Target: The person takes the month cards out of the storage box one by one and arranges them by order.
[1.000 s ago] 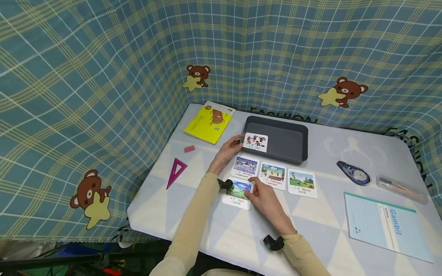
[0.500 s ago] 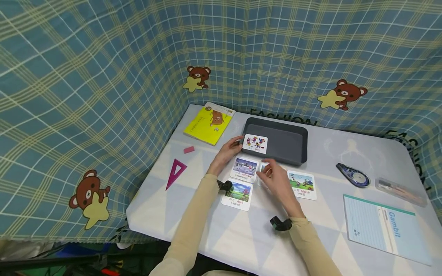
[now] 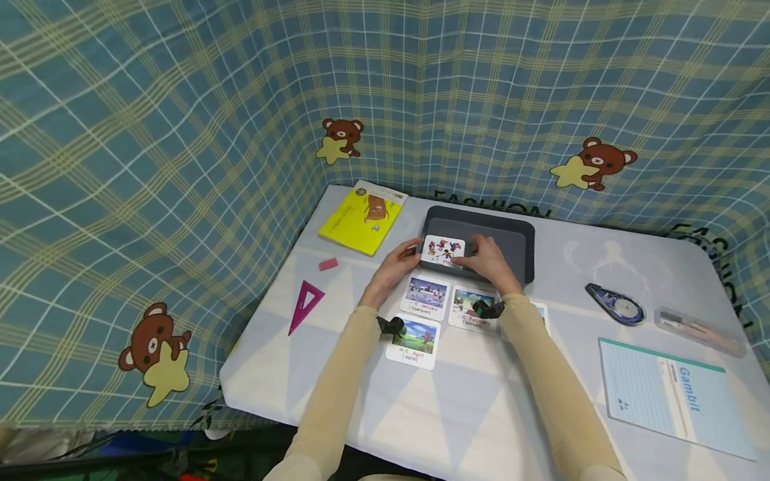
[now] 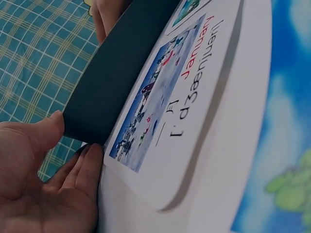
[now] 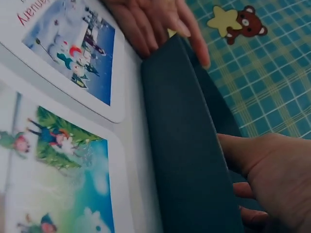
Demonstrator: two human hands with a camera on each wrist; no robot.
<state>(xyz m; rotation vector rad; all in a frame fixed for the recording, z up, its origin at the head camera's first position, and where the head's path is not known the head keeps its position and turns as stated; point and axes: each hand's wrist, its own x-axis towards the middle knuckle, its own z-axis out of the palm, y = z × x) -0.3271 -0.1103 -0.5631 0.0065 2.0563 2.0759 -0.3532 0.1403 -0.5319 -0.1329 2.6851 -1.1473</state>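
Both hands meet at the May card (image 3: 444,250), which sits over the near edge of the dark tray (image 3: 511,235) just above the middle of the head frame. The left hand (image 3: 397,262) holds the card's left edge, its grip a light pinch with the thumb on top. The right hand (image 3: 488,260) takes the card's right edge, fingers curled onto it. In the left wrist view the thumb (image 4: 36,133) presses the tray's dark wall (image 4: 116,77); in the right wrist view the right hand (image 5: 269,179) lies against the same wall (image 5: 187,145).

Just below the tray, on the pale tabletop (image 3: 433,414), lie the January card (image 3: 426,296) and the February card (image 3: 471,307) side by side, with the April card (image 3: 414,341) in a second row under January. A further card (image 3: 540,311) shows only a corner beside the right sleeve (image 3: 553,387).

Toward the left of the frame lie a pink triangle ruler (image 3: 305,304), a small pink eraser (image 3: 327,264) and a yellow book (image 3: 361,217). At right are a correction tape (image 3: 616,304), a clear pencil case (image 3: 698,330) and a light blue notebook (image 3: 674,394). Checked cloth with bear prints (image 3: 180,167) hangs behind.
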